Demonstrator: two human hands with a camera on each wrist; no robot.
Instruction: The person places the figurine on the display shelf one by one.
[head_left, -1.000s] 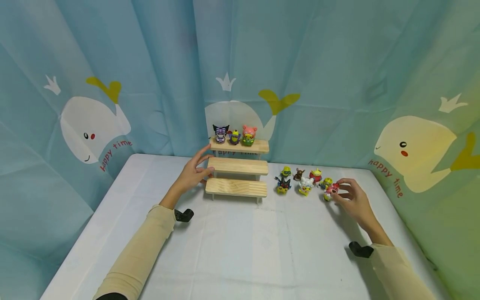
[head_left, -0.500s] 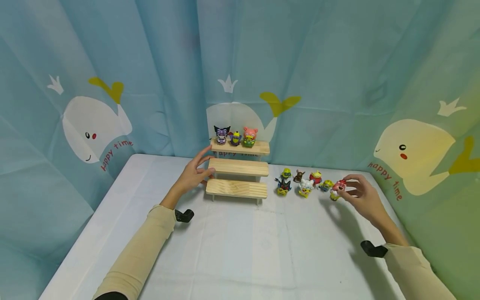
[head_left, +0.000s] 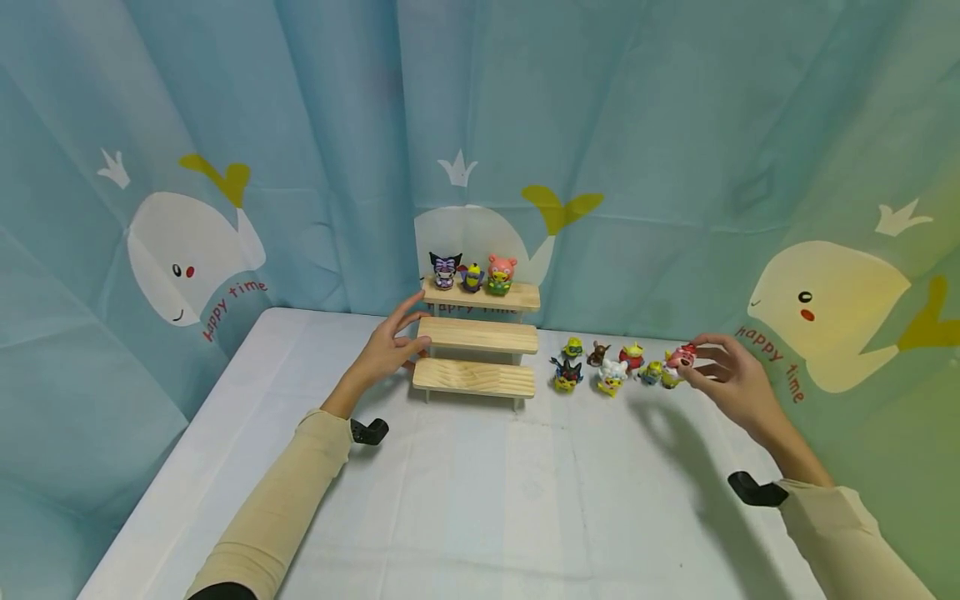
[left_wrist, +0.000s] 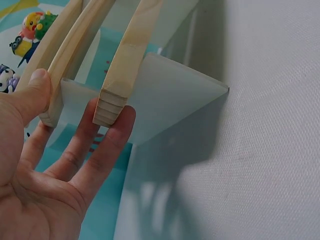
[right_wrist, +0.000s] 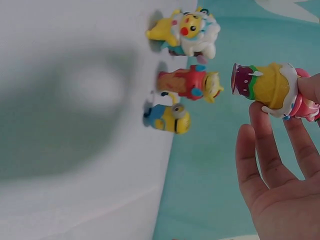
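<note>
My left hand [head_left: 381, 354] grips the left end of a three-tier wooden display stand [head_left: 472, 377]. In the left wrist view, its thumb [left_wrist: 37, 87] lies on one plank while the fingers reach round the plank ends. Well to the right, my right hand [head_left: 738, 387] pinches a small figurine [right_wrist: 275, 87] with a pink top, yellow middle and purple base, held up off the table. Below it in the right wrist view stand a minion figurine [right_wrist: 170, 119], a red-clad figurine [right_wrist: 189, 84] and a yellow figurine with white fluff [right_wrist: 187, 32].
On the top tier stand a black-eared purple figurine [head_left: 445, 272], a yellow-and-purple one [head_left: 472, 277] and a pink-hooded one [head_left: 500, 275]. Several more figurines, including a dark-eared one [head_left: 566, 375], stand right of the stand. A whale-print curtain [head_left: 660, 125] hangs behind the white table [head_left: 480, 500].
My right hand has lifted the pink-topped figurine and drawn it a little rightward, away from the group. My left hand keeps its place on the stand.
</note>
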